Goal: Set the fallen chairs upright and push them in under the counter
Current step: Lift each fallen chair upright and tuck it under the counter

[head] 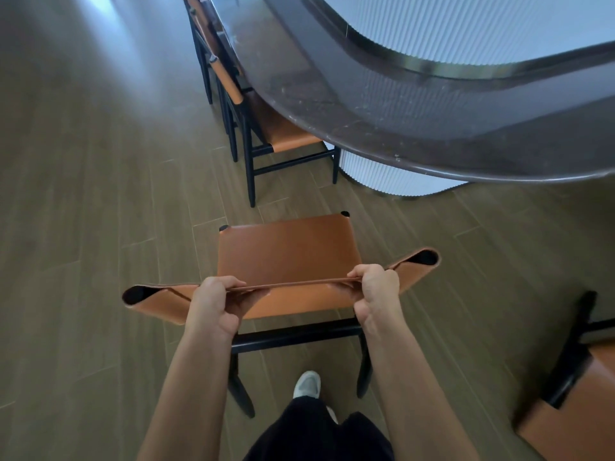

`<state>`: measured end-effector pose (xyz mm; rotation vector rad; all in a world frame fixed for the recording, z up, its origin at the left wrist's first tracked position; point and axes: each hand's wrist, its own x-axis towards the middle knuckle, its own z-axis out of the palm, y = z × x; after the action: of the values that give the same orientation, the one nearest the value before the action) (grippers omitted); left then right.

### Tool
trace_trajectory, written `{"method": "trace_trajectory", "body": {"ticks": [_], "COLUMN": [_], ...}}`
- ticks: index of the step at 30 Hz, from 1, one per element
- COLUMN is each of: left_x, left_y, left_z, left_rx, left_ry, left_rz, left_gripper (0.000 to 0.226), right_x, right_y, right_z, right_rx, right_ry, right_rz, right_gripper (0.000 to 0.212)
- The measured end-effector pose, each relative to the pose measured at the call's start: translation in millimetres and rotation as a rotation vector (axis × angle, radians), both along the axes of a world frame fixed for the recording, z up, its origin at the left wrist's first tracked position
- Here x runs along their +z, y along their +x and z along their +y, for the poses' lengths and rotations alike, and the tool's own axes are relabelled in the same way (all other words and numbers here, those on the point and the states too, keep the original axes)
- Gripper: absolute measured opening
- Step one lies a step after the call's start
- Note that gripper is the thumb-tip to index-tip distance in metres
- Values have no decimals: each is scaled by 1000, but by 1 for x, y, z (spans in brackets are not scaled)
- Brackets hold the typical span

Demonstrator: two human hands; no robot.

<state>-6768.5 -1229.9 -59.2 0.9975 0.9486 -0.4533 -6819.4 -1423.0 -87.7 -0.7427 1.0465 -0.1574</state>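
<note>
An upright chair (pixel 286 251) with a tan leather seat and black frame stands on the floor in front of me, a short way from the dark curved counter (pixel 382 104). My left hand (pixel 213 304) and my right hand (pixel 376 291) both grip the top edge of its leather backrest. The seat faces the counter. Another chair (pixel 572 404) lies fallen at the lower right, only partly in view.
A chair (pixel 279 128) stands pushed in under the counter ahead, with more chairs behind it along the counter's left side. The counter's white ribbed base (pixel 382 174) sits beyond the held chair. Wood plank floor spreads to the left. My white shoe (pixel 307 384) is behind the chair.
</note>
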Motion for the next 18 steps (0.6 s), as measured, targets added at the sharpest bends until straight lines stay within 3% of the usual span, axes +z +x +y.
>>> {"method": "trace_trajectory", "body": {"ticks": [7, 12, 14, 16, 18], "left_x": [17, 28, 30, 34, 36], "left_y": [30, 42, 33, 28, 24], "left_z": [-41, -91, -110, -132, -158], "left_rx": [-99, -178, -229, -303, -366], "left_ry": [48, 25, 4, -4, 2], "left_rz": [-72, -164, -247, -272, -253], "left_gripper": [17, 55, 44, 15, 13], "right_x": [27, 41, 42, 46, 51], "right_y": [16, 4, -10, -24, -41], "right_z": [-36, -73, -88, -102, -121], "right_rx": [-71, -239, -306, -363, -432], "right_ry": [-39, -64, -79, -89, -109], "right_rz": [-23, -36, -15, -1, 12], "right_gripper": [33, 19, 20, 20, 20]}}
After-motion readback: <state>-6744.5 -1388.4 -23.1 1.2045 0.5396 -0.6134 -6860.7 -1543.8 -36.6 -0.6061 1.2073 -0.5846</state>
